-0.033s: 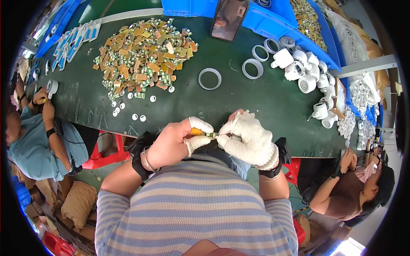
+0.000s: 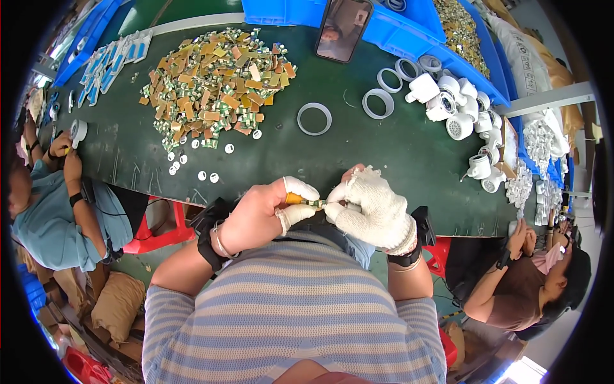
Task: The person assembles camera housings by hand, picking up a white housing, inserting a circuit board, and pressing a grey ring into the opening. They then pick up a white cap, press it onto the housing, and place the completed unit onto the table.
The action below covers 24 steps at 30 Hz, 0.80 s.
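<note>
Close in front of my body, my left hand (image 2: pixel 272 208) pinches a small green circuit board (image 2: pixel 313 202) with an orange-brown backing between thumb and forefinger. White coverings sit on those two fingertips; the rest of this hand is bare. My right hand (image 2: pixel 371 208), in a white knitted glove, has its thumb and forefinger closed on the board's right end. Its fingertips hide whatever else may be between them. Beyond my left hand lies a large heap of similar small boards (image 2: pixel 220 83), with several white round discs (image 2: pixel 202 175) at its near edge.
A pale ring (image 2: pixel 314 119) lies mid-table, with more rings (image 2: pixel 378 103) to its right. White rounded housings (image 2: pixel 459 125) are piled at right. A phone (image 2: pixel 344 29) leans by blue bins (image 2: pixel 409 29) at the back. Co-workers sit left (image 2: pixel 70 211) and right (image 2: pixel 524 288).
</note>
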Each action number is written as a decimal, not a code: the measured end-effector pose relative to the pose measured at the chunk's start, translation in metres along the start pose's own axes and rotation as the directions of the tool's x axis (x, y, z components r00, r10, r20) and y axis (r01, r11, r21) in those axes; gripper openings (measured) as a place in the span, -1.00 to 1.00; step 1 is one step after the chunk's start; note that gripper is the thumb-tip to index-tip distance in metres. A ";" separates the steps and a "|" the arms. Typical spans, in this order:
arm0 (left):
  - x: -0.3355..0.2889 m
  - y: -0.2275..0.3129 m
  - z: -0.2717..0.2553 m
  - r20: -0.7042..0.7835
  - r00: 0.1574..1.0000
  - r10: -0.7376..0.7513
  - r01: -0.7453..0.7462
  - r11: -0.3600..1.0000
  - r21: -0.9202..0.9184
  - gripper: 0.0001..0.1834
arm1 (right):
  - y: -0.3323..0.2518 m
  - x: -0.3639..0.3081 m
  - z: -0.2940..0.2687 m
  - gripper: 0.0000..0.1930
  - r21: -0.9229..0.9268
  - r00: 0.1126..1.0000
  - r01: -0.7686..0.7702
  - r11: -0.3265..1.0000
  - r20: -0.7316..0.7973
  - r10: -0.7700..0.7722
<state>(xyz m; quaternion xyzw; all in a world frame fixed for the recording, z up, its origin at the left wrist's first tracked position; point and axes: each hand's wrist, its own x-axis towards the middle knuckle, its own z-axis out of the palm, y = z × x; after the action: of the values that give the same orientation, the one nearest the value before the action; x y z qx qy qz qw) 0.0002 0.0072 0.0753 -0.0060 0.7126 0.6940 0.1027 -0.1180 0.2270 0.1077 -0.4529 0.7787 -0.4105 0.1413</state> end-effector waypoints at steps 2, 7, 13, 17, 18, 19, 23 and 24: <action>-0.001 0.002 0.001 0.017 0.999 -0.027 0.027 0.999 0.025 -0.73 | 0.002 0.001 0.005 -0.96 0.013 0.994 0.068 0.998 -0.088 -0.067; -0.004 0.003 0.008 -0.057 0.996 0.066 -0.063 0.997 0.045 -0.71 | 0.001 0.002 0.008 -0.95 0.047 0.990 0.047 0.998 -0.133 -0.041; -0.002 -0.005 0.011 -0.159 0.979 0.125 -0.121 0.992 0.038 -0.74 | -0.006 -0.002 0.014 -0.90 -0.001 0.974 0.045 0.999 -0.222 -0.044; -0.002 -0.005 0.009 -0.138 0.984 0.110 -0.111 0.994 -0.003 -0.74 | -0.003 0.000 0.009 -0.90 -0.051 0.983 0.095 0.994 -0.155 -0.102; -0.002 -0.004 0.009 -0.127 0.987 0.101 -0.098 0.995 0.030 -0.75 | 0.000 0.001 0.010 -0.90 0.000 0.974 0.144 0.990 -0.175 -0.141; -0.002 -0.003 0.008 -0.128 0.987 0.102 -0.099 0.995 0.030 -0.75 | 0.001 0.002 0.009 -0.90 0.000 0.974 0.144 0.990 -0.174 -0.142; -0.001 0.003 0.004 -0.029 0.999 0.016 -0.018 0.997 -0.073 -0.75 | 0.006 0.003 -0.001 -0.95 0.135 0.995 0.089 0.987 -0.050 -0.083; -0.001 0.004 0.004 0.018 0.999 -0.045 0.047 0.992 -0.115 -0.74 | 0.007 0.005 -0.002 -0.96 0.174 0.996 0.087 0.981 -0.016 -0.085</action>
<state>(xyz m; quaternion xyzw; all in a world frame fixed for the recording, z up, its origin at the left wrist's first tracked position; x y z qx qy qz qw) 0.0014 0.0107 0.0794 -0.0230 0.6701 0.7315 0.1239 -0.1260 0.2261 0.1044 -0.4703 0.7201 -0.4846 0.1592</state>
